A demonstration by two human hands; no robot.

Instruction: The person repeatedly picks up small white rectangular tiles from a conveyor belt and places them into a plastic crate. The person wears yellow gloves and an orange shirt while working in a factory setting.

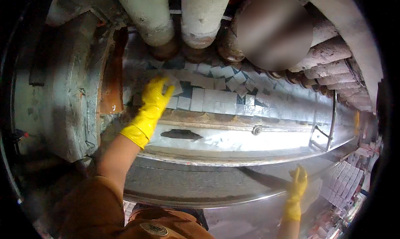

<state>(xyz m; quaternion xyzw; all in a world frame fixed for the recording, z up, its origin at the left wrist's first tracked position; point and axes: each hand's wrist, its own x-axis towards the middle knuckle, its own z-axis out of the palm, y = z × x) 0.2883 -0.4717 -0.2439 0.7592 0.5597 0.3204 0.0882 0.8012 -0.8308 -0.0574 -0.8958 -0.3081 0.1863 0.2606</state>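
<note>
Left grip, the yellow-gloved left hand (156, 95), reaches in at ten o'clock with thumb and fingers parted; a pale tilted piece (177, 88) sits right at the gap between them, and whether it is pinched or only touched I cannot tell; two thick pale cylinders (204, 16) come down between eleven and twelve o'clock, just beyond that hand.

From there toward one o'clock spread the flat pale pieces (197, 99), squares and rectangles, some lying edge to edge and others askew, with dark gaps among them; they lie behind the long metal wall (258, 139), which runs across the middle toward three o'clock and carries a small round knob (257, 130).

At four o'clock the right hand (297, 189), gloved in yellow too, stands well apart from the left; a pale flat shape (312, 193) shows just beside its palm, but blur keeps me from telling whether this grip closes on it; farther out, also around four o'clock, pale stacks (343, 180) stand in rows.

The step in hand looks to be handling pieces one by one at the left; a lift there would call for fingertips under one edge, clear of its neighbours.
</note>
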